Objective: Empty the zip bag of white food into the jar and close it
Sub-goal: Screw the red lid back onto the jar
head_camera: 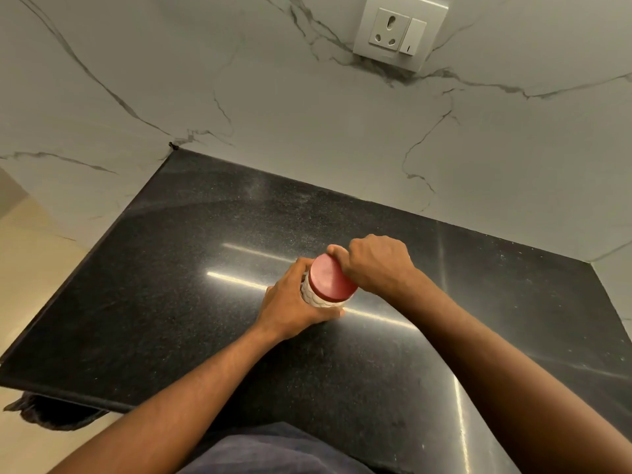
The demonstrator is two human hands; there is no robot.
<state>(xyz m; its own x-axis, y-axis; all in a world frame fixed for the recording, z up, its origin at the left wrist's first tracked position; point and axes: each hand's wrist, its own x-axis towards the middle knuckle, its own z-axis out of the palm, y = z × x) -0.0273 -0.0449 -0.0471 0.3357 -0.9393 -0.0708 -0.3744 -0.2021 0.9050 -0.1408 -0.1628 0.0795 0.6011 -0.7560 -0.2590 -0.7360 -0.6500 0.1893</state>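
Granite, black and speckled, forms the polished countertop [171,268] in front of you, with streaks of light reflected across it. Near its middle, slightly to the right, stands the small round jar [315,298] with a white, scale-patterned wall. Its flat round red lid [330,278] sits on top and covers the mouth. Your left hand [290,304] grips the jar's wall from the left and near side, with the fingers curled round it and the thumb along the near side at the base. Your right hand [376,265] comes in from the right and clamps the red lid, its fingers curled over the far right rim. Both forearms reach in from the near edge.

Behind the counter rises a white marble wall [273,97] with grey veins, and high on it at the far right is a white socket plate [398,32] with a switch. A dark cloth [51,413] hangs below the counter's near left edge.
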